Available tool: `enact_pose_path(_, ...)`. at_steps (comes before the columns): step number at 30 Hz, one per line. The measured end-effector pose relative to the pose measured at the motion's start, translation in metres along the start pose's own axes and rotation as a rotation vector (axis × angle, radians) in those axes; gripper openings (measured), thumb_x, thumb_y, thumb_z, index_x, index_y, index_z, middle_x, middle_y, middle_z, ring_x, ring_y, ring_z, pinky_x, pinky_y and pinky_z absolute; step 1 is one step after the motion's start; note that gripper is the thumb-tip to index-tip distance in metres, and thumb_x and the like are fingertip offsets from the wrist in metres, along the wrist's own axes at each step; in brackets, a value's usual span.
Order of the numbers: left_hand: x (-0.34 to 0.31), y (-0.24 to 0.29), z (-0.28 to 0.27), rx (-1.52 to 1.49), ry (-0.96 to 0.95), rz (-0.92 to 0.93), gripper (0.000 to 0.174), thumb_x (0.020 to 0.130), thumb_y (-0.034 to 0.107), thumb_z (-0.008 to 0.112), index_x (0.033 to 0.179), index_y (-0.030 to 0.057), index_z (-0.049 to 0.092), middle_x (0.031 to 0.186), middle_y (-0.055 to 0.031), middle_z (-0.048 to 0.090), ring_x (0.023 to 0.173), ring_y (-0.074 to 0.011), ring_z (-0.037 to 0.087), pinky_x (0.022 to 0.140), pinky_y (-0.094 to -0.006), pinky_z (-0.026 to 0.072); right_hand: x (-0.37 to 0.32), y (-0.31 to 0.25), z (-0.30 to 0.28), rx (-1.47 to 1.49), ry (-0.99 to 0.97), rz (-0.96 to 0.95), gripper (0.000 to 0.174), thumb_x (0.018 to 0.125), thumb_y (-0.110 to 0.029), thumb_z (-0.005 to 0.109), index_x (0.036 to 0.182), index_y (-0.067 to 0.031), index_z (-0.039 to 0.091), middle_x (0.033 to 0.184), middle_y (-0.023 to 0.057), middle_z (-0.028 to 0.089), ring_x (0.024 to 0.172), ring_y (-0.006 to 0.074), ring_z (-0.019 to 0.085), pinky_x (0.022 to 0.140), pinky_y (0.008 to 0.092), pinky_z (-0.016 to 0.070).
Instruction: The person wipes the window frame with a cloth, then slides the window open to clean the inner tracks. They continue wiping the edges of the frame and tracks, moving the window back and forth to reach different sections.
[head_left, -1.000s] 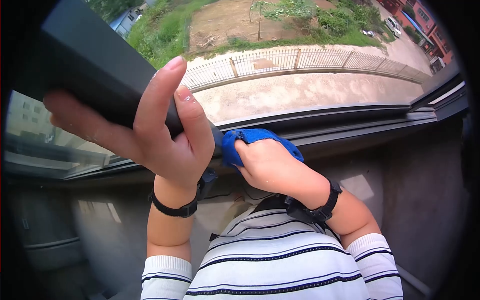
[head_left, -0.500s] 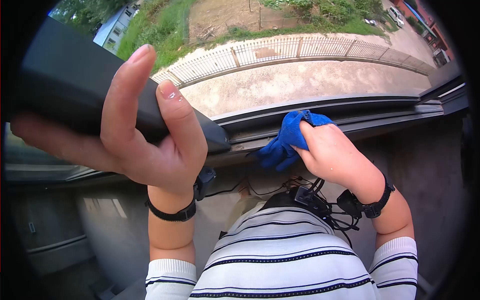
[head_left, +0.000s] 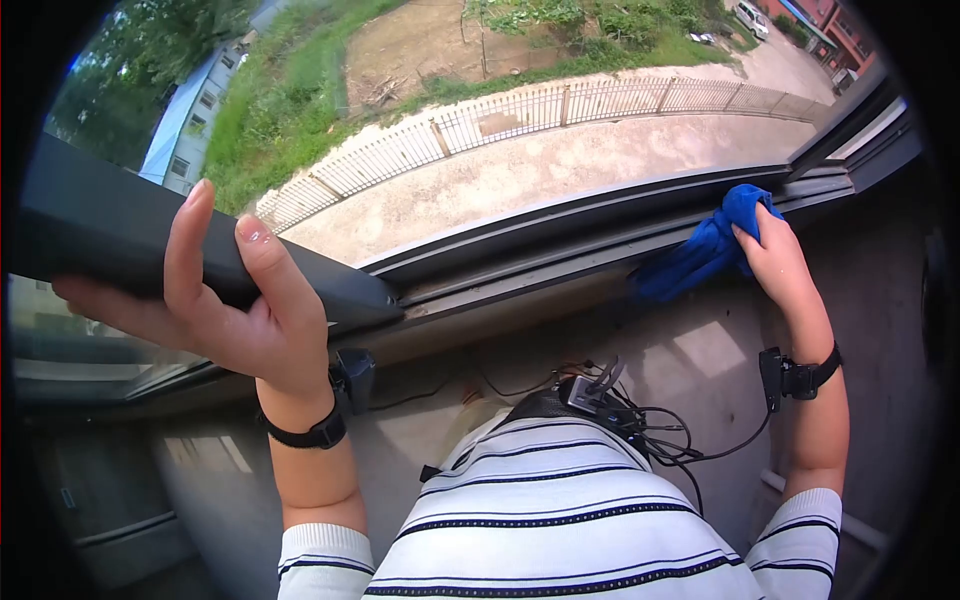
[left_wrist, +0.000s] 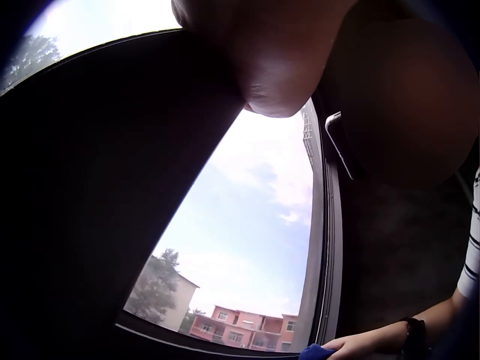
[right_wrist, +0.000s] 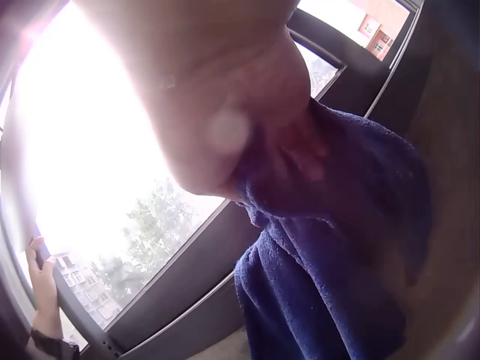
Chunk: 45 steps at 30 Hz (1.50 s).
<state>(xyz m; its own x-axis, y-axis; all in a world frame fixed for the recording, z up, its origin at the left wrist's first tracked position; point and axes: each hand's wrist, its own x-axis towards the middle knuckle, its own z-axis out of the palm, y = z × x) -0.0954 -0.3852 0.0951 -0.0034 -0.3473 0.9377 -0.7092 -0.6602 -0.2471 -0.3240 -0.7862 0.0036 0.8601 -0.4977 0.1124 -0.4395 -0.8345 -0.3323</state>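
Note:
My left hand (head_left: 240, 325) lies against the dark window sash (head_left: 330, 275), its thumb and fingers spread and mostly straight. My right hand (head_left: 785, 265), out to the right by the sill, grips a blue cloth (head_left: 715, 245) that is bunched at the fingers. The rest of the cloth trails left along the inner edge of the window track (head_left: 560, 255). Close up in the right wrist view, the towel-like cloth (right_wrist: 300, 277) hangs in folds below the hand, its fingers partly hidden by it.
Beyond the opening are a pale fence (head_left: 500, 125), a paved strip and greenery. Black cables and a small device (head_left: 590, 393) hang at the waist of the striped shirt (head_left: 560, 500). A dark frame post (head_left: 835, 125) stands at the right end of the track.
My right hand has carried the cloth from beside the sash rightward along the track, and the cloth now trails out longer. The left hand stays on the sash, lower and further left in view.

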Motion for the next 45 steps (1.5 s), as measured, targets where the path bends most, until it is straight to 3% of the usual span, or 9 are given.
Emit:
enact_pose_path(4, -0.001, 0.003, -0.001, 0.027, 0.003, -0.008, 0.029, 0.089, 0.009, 0.062, 0.118, 0.0076, 0.062, 0.154, -0.0272, 0.015, 0.141, -0.0386, 0.028, 0.11, -0.0437, 0.0302, -0.011, 0.052, 0.0, -0.079, 0.245, 0.131, 0.034, 0.091, -0.02, 0.058, 0.116, 0.0033, 0.056, 0.102, 0.0281, 0.064, 0.099, 0.0431, 0.06, 0.085, 0.044, 0.0473)
enact_pose_path(6, 0.0, 0.002, -0.001, 0.006, 0.005, -0.024, 0.029, 0.089, 0.011, 0.062, 0.118, 0.011, 0.063, 0.156, -0.0258, 0.014, 0.143, -0.0394, 0.021, 0.112, -0.0452, 0.0239, -0.018, 0.098, -0.007, 0.586, 0.412, 0.2, 0.038, 0.095, -0.02, 0.057, 0.125, 0.0038, 0.056, 0.109, 0.0114, 0.068, 0.101, 0.021, 0.065, 0.089, 0.0302, 0.0468)
enact_pose_path(8, 0.001, 0.001, -0.001, -0.013, 0.002, -0.033, 0.029, 0.089, 0.014, 0.061, 0.118, 0.0145, 0.064, 0.157, -0.0245, 0.012, 0.146, -0.0403, 0.014, 0.114, -0.0467, 0.0175, -0.032, 0.086, -0.038, 1.004, 0.523, 0.25, 0.036, 0.096, -0.02, 0.057, 0.124, 0.0032, 0.057, 0.112, 0.0071, 0.065, 0.102, 0.0157, 0.062, 0.092, 0.0291, 0.0449)
enact_pose_path(12, 0.002, 0.006, -0.001, -0.04, 0.01, -0.059, 0.03, 0.088, 0.011, 0.063, 0.118, 0.0143, 0.064, 0.157, -0.0243, 0.014, 0.145, -0.0397, 0.016, 0.115, -0.045, 0.0178, -0.05, 0.068, -0.058, 0.907, 0.537, 0.134, 0.036, 0.097, -0.019, 0.056, 0.126, 0.0023, 0.057, 0.113, 0.0065, 0.063, 0.105, 0.0129, 0.058, 0.096, 0.0271, 0.0406)
enact_pose_path(14, 0.003, 0.009, -0.002, 0.044, 0.025, -0.046, 0.027, 0.089, 0.007, 0.062, 0.116, 0.0099, 0.064, 0.152, -0.0266, 0.021, 0.139, -0.0382, 0.033, 0.109, -0.0423, 0.0306, -0.052, 0.032, -0.049, 0.83, 0.467, 0.038, 0.033, 0.097, -0.017, 0.057, 0.124, 0.002, 0.058, 0.115, 0.0061, 0.063, 0.106, 0.0146, 0.057, 0.097, 0.0271, 0.0398)
enact_pose_path(18, 0.002, 0.006, -0.002, 0.024, 0.028, -0.039, 0.028, 0.089, 0.006, 0.062, 0.117, 0.0098, 0.064, 0.153, -0.0258, 0.019, 0.138, -0.0373, 0.034, 0.109, -0.041, 0.0327, -0.044, -0.021, -0.015, 0.618, 0.227, -0.104, 0.032, 0.094, -0.01, 0.059, 0.122, 0.0048, 0.056, 0.111, 0.0111, 0.066, 0.102, 0.0182, 0.061, 0.093, 0.0308, 0.0449)
enact_pose_path(24, 0.002, -0.002, -0.004, -0.028, 0.006, 0.009, 0.029, 0.088, 0.007, 0.064, 0.117, 0.0105, 0.062, 0.156, -0.0242, 0.015, 0.142, -0.0367, 0.029, 0.11, -0.041, 0.0306, -0.024, -0.087, 0.052, 0.488, 0.014, -0.533, 0.043, 0.084, -0.008, 0.067, 0.124, 0.0029, 0.054, 0.118, 0.0255, 0.059, 0.111, 0.0468, 0.054, 0.1, 0.0461, 0.042)
enact_pose_path(31, -0.003, 0.0, -0.003, 0.009, 0.0, -0.007, 0.029, 0.088, 0.009, 0.065, 0.117, 0.0095, 0.062, 0.157, -0.0247, 0.014, 0.144, -0.0372, 0.024, 0.112, -0.0432, 0.0265, -0.008, -0.164, 0.096, 0.433, 0.004, -0.82, 0.026, 0.079, -0.01, 0.066, 0.099, 0.0035, 0.058, 0.096, 0.0241, 0.062, 0.101, 0.044, 0.054, 0.094, 0.0474, 0.0424)
enact_pose_path(45, 0.002, 0.01, -0.005, 0.101, -0.03, -0.051, 0.028, 0.091, 0.014, 0.063, 0.118, 0.0084, 0.062, 0.156, -0.0263, 0.013, 0.145, -0.0383, 0.019, 0.11, -0.0454, 0.031, -0.013, -0.038, 0.037, 0.134, 0.108, -0.501, 0.034, 0.078, -0.009, 0.065, 0.11, 0.0023, 0.059, 0.107, 0.0248, 0.061, 0.104, 0.0462, 0.054, 0.096, 0.0472, 0.044)
